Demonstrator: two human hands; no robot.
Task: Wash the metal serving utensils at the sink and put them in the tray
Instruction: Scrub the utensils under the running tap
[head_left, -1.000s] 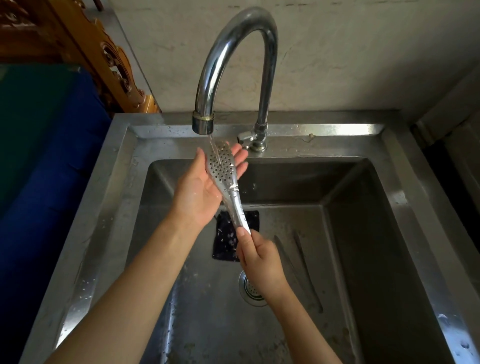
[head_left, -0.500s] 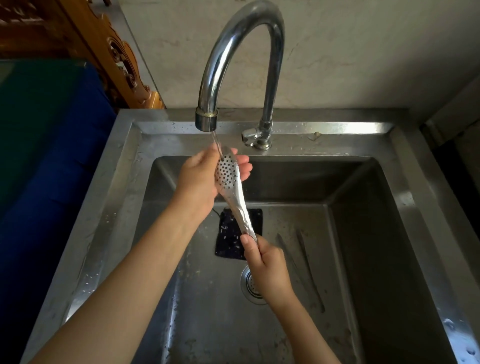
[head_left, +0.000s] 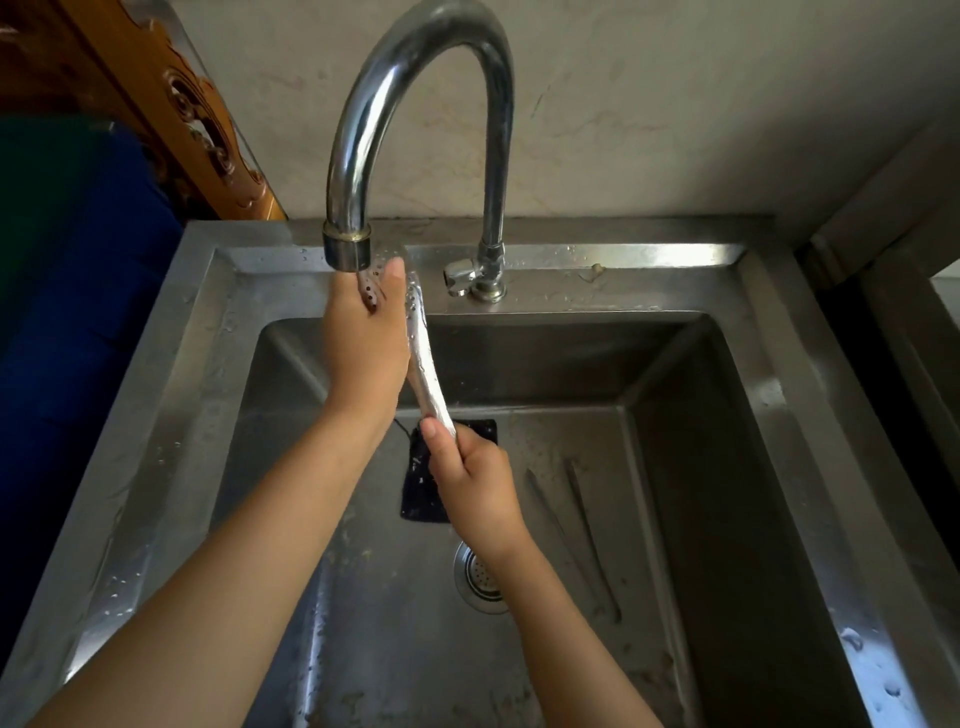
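A perforated metal serving spoon (head_left: 423, 364) is held up under the spout of the tap (head_left: 347, 249), over the steel sink (head_left: 675, 364). My right hand (head_left: 470, 486) grips the end of its handle. My left hand (head_left: 363, 338) is wrapped around the spoon's holed head, covering most of it, with the thumb tip just below the spout. The spoon is turned edge-on, so only its rim and a few holes show. No tray is in view.
A dark square cloth or scrubber (head_left: 431, 483) lies on the sink floor behind my right hand. The round drain (head_left: 480, 579) is near the middle. A carved wooden frame (head_left: 197, 119) and a dark blue surface (head_left: 78, 312) stand to the left.
My left hand went from cradling the spoon's head from behind to closing over it. The spoon rose closer to the spout and turned edge-on. The camera moved nearer.
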